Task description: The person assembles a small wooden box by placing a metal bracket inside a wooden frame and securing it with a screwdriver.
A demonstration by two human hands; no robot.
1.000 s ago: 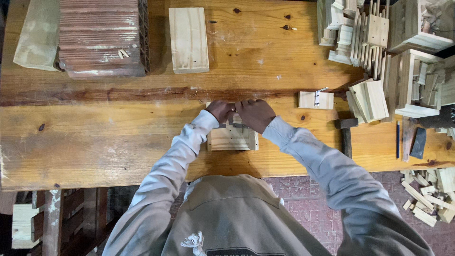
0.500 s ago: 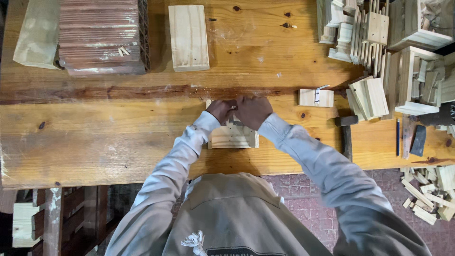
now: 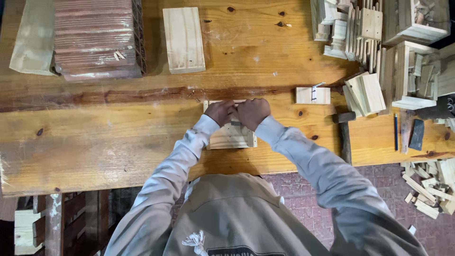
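Observation:
A small pale wooden block (image 3: 232,137) made of slats lies flat on the wooden workbench (image 3: 95,142), right in front of me. My left hand (image 3: 219,112) and my right hand (image 3: 253,113) rest side by side on its far end, fingers curled and pinching something small between them; what it is stays hidden under the fingers. Both sleeves are light grey.
A wooden board (image 3: 184,40) lies at the back centre, a stack of reddish slats (image 3: 97,38) at the back left. A small block with a metal piece (image 3: 313,95) sits to the right, near a hammer (image 3: 344,130), a pencil (image 3: 395,132) and piles of wooden parts (image 3: 379,42).
Both hands stay together on the block's far end with only slight finger shifts. The block has not visibly moved.

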